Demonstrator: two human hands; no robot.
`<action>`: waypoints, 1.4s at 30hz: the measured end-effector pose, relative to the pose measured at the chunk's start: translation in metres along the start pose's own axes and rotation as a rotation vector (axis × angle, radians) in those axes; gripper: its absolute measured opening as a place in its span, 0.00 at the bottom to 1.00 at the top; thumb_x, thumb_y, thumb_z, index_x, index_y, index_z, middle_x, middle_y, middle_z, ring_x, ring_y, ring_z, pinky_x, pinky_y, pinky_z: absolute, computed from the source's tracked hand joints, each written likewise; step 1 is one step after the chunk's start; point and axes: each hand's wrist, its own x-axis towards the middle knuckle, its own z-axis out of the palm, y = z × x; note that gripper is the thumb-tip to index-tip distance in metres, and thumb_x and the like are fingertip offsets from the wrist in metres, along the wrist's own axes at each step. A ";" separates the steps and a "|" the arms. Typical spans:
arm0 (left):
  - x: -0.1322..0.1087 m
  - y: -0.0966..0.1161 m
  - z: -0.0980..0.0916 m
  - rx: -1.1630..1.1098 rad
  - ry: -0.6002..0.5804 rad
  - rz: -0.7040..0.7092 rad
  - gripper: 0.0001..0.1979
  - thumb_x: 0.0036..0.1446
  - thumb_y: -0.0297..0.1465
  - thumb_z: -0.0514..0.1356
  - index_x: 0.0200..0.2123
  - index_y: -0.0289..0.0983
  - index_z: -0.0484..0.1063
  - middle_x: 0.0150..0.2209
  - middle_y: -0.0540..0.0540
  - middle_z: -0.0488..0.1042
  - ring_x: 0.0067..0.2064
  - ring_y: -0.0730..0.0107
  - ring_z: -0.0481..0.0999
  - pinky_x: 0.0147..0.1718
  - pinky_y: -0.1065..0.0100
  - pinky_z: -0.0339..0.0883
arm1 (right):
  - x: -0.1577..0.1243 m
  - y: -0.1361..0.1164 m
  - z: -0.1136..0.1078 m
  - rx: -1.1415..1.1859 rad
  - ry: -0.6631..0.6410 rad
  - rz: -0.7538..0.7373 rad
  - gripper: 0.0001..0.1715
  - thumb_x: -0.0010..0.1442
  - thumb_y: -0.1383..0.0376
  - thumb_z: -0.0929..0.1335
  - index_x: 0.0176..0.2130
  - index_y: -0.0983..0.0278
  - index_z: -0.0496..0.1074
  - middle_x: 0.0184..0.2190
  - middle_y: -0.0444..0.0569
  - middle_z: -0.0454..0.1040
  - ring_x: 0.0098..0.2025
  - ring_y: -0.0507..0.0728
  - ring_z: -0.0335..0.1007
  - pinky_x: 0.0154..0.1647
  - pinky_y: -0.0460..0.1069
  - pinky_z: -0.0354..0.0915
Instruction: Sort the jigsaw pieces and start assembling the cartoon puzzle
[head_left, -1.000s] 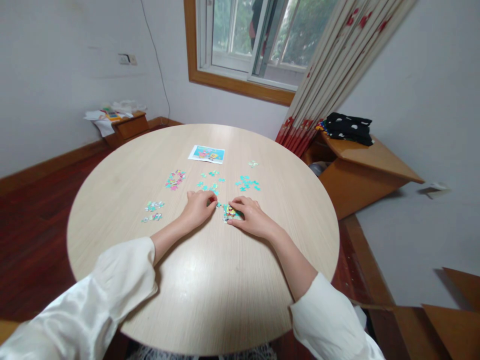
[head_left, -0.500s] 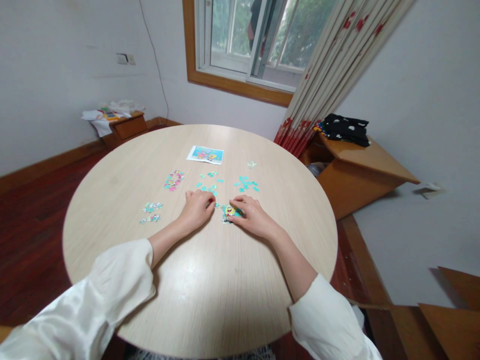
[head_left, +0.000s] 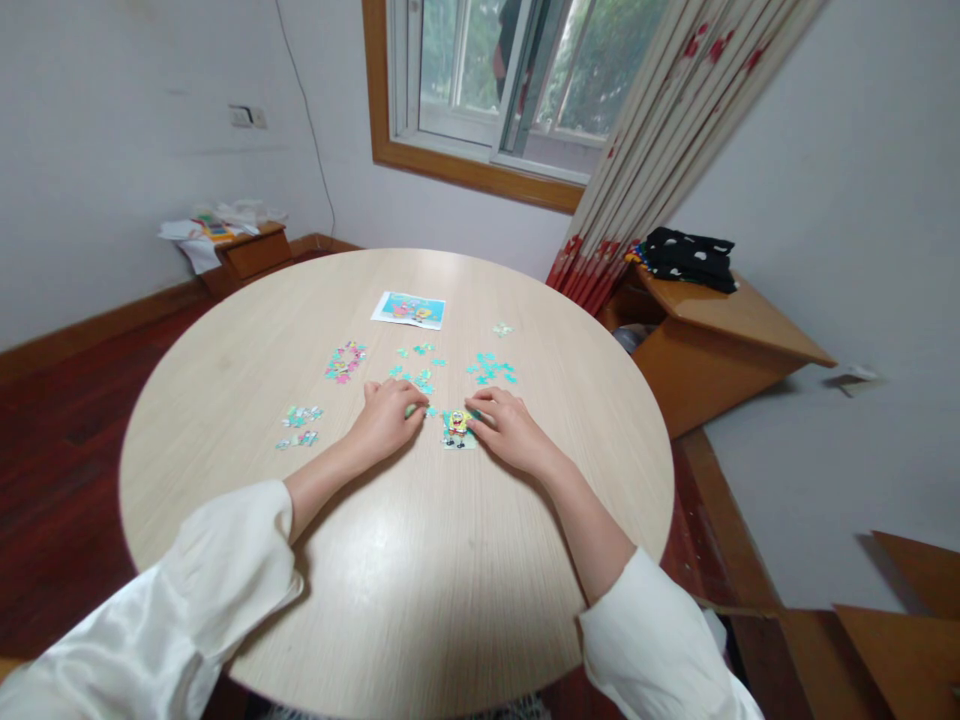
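Observation:
A small joined section of jigsaw puzzle [head_left: 457, 430], showing a yellow cartoon figure, lies flat on the round table [head_left: 405, 570]. At its right edge is my right hand [head_left: 511, 430], thumb and index finger closed around a small teal puzzle piece [head_left: 475, 413]. My left hand [head_left: 390, 418] rests to the left of the section, fingers curled, with a greenish puzzle piece [head_left: 410, 410] partly showing between them. One loose teal piece [head_left: 431, 411] lies between my left fingertips and the section.
Loose teal pieces [head_left: 491, 368] lie beyond my right hand. Pink pieces [head_left: 346, 362] and pale pieces [head_left: 301, 416] lie to the left. A printed reference picture [head_left: 409, 310] is at the back. A tilted wooden cabinet [head_left: 720, 340] stands right of the table.
My right hand has drawn slightly right off the joined section, uncovering more of the yellow figure. My left hand has shifted a little, and a greenish piece now shows in its fingers.

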 end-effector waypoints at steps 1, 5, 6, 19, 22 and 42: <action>0.000 0.000 0.000 -0.001 -0.002 -0.001 0.09 0.57 0.28 0.55 0.35 0.37 0.76 0.41 0.41 0.77 0.47 0.54 0.70 0.45 0.54 0.52 | 0.000 0.000 0.000 -0.001 0.003 -0.002 0.12 0.62 0.65 0.65 0.46 0.62 0.74 0.47 0.53 0.71 0.51 0.59 0.65 0.53 0.56 0.58; -0.001 0.002 -0.002 0.008 -0.010 -0.008 0.07 0.57 0.29 0.57 0.33 0.36 0.76 0.39 0.42 0.76 0.46 0.55 0.70 0.45 0.55 0.51 | 0.000 0.000 0.001 -0.008 0.037 0.013 0.12 0.62 0.66 0.65 0.45 0.63 0.74 0.46 0.53 0.72 0.49 0.59 0.67 0.51 0.56 0.60; -0.001 0.003 -0.002 0.012 -0.015 -0.006 0.06 0.57 0.29 0.58 0.33 0.36 0.76 0.39 0.42 0.76 0.46 0.55 0.70 0.45 0.56 0.51 | 0.000 0.001 0.001 -0.002 0.059 0.027 0.12 0.62 0.67 0.65 0.44 0.63 0.74 0.45 0.53 0.72 0.48 0.58 0.68 0.51 0.55 0.61; -0.002 0.000 0.003 0.009 -0.041 0.086 0.08 0.57 0.28 0.56 0.32 0.38 0.76 0.38 0.44 0.79 0.43 0.56 0.68 0.43 0.57 0.47 | 0.005 0.009 0.001 0.133 0.295 0.204 0.09 0.47 0.75 0.63 0.27 0.64 0.70 0.25 0.44 0.68 0.28 0.52 0.65 0.33 0.47 0.60; -0.003 0.000 0.002 0.019 -0.059 0.091 0.10 0.57 0.28 0.54 0.30 0.38 0.76 0.39 0.44 0.79 0.44 0.56 0.69 0.43 0.56 0.47 | 0.006 0.008 0.002 0.147 0.305 0.203 0.08 0.44 0.75 0.63 0.23 0.64 0.67 0.22 0.41 0.64 0.25 0.51 0.61 0.29 0.45 0.57; -0.003 -0.002 0.004 0.077 -0.023 0.049 0.06 0.58 0.30 0.59 0.33 0.37 0.77 0.42 0.42 0.75 0.47 0.54 0.67 0.41 0.57 0.50 | 0.006 0.008 0.006 0.216 0.281 0.141 0.09 0.45 0.77 0.64 0.22 0.64 0.67 0.24 0.42 0.64 0.27 0.51 0.62 0.30 0.46 0.59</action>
